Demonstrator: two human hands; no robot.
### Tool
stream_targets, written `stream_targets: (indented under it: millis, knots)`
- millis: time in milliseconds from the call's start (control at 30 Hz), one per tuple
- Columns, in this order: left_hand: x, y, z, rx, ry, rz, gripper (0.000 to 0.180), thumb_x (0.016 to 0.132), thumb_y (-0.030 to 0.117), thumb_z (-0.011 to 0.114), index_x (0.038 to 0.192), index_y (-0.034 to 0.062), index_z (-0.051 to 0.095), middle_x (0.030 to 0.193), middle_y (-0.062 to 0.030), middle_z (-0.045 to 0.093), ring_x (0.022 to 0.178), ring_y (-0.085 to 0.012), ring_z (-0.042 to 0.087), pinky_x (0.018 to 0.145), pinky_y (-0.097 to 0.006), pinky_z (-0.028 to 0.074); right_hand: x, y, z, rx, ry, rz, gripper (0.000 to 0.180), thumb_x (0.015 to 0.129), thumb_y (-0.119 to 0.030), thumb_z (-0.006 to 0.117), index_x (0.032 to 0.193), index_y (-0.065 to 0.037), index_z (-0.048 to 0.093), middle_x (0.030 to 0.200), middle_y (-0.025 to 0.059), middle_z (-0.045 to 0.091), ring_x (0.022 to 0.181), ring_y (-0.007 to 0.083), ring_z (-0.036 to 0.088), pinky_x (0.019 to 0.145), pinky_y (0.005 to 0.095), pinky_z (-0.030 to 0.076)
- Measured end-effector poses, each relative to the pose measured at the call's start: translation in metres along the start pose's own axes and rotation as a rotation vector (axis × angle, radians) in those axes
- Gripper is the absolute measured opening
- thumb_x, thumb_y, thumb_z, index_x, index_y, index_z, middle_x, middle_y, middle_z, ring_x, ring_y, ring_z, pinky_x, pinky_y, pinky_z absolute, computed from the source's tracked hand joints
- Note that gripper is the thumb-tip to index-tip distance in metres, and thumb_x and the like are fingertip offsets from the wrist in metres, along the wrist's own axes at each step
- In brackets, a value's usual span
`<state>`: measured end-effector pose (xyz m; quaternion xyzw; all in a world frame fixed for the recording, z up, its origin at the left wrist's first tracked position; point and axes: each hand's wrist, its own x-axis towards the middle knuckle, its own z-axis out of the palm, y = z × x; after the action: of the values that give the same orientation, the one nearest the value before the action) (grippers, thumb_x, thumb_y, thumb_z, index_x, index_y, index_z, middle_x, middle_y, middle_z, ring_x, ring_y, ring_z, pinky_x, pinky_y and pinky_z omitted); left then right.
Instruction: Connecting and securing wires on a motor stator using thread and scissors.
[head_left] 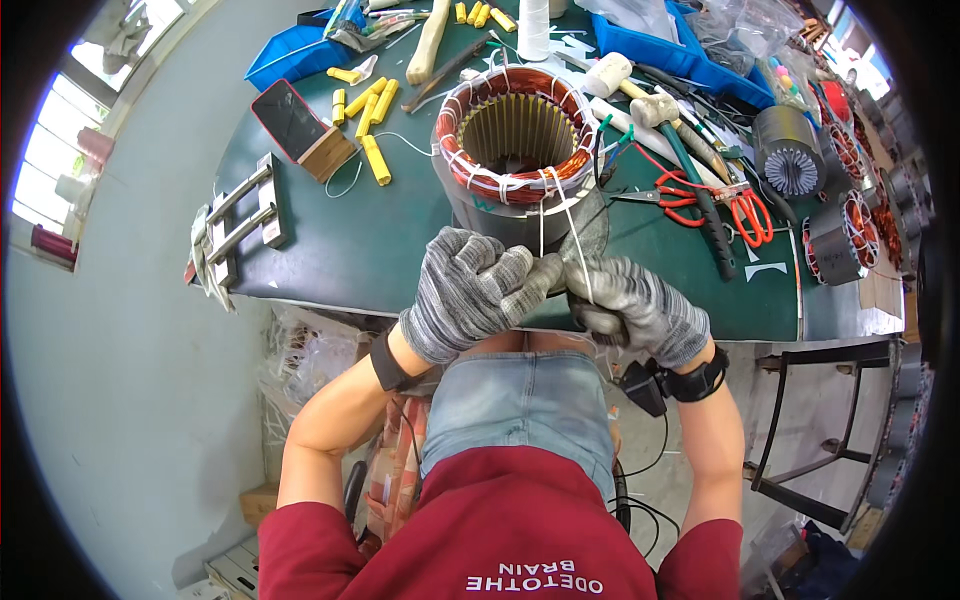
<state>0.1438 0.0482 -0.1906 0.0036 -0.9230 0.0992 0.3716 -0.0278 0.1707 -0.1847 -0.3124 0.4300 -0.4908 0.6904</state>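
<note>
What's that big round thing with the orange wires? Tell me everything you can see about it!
That stator is a thick grey tube standing upright on the green table, its round hole facing up. A fat ring of shiny copper-coloured wire circles the top, wrapped with white cord. Inside, narrow strips with yellowish ends line the wall. Two cord strands run from its front down to the gloved left hand and right hand.

For the left hand (470,297), the worktop (345,265) has free room between the metal frame (240,222) and the stator (512,187). Right of it, red-handled scissors (680,203) and a mallet (697,185) block passing.
</note>
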Motion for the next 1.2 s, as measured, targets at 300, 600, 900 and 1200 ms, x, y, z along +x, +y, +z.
stream_targets:
  millis: [300, 600, 900, 1200]
  knots:
    - [-0.003, 0.03, 0.018, -0.297, -0.055, -0.01, 0.024, 0.062, 0.02, 0.066, 0.085, 0.0204, 0.065, 0.072, 0.0024, 0.051, 0.054, -0.013, 0.048, 0.047, -0.029, 0.036, 0.001, -0.009, -0.033, -0.664, -0.032, -0.093, 0.032, 0.089, -0.03, 0.05, 0.101, -0.003, 0.061, 0.062, -0.0001, 0.048, 0.056, 0.0077, 0.043, 0.056, 0.0234, 0.037]
    - [0.014, 0.024, -0.001, -0.767, 0.219, -0.383, 0.029, 0.073, 0.004, 0.068, 0.101, 0.0052, 0.062, 0.091, -0.01, 0.064, 0.074, -0.0236, 0.062, 0.072, -0.032, 0.049, 0.007, -0.007, 0.01, -1.203, 0.524, -0.747, 0.024, 0.082, -0.02, 0.059, 0.1, -0.004, 0.062, 0.087, 0.0109, 0.065, 0.077, 0.0257, 0.061, 0.068, 0.0309, 0.048]
    - [0.031, 0.004, -0.004, -0.504, 0.274, -0.237, 0.055, 0.072, -0.003, 0.065, 0.123, 0.004, 0.046, 0.075, -0.0097, 0.064, 0.064, -0.0254, 0.061, 0.058, -0.03, 0.048, 0.003, 0.001, 0.033, -1.061, 0.779, -0.991, 0.03, 0.073, -0.015, 0.071, 0.101, -0.01, 0.063, 0.086, 0.0045, 0.066, 0.068, 0.0176, 0.062, 0.061, 0.0267, 0.05]
    - [0.004, 0.043, 0.01, -0.525, 0.109, -0.462, 0.025, 0.074, 0.001, 0.06, 0.098, 0.0021, 0.054, 0.088, -0.0144, 0.058, 0.078, -0.0295, 0.057, 0.067, -0.038, 0.046, -0.005, 0.045, 0.037, -0.273, 0.71, -0.643, 0.009, 0.081, -0.004, 0.061, 0.09, -0.004, 0.061, 0.083, -0.0002, 0.062, 0.073, 0.0051, 0.055, 0.064, 0.0208, 0.047]
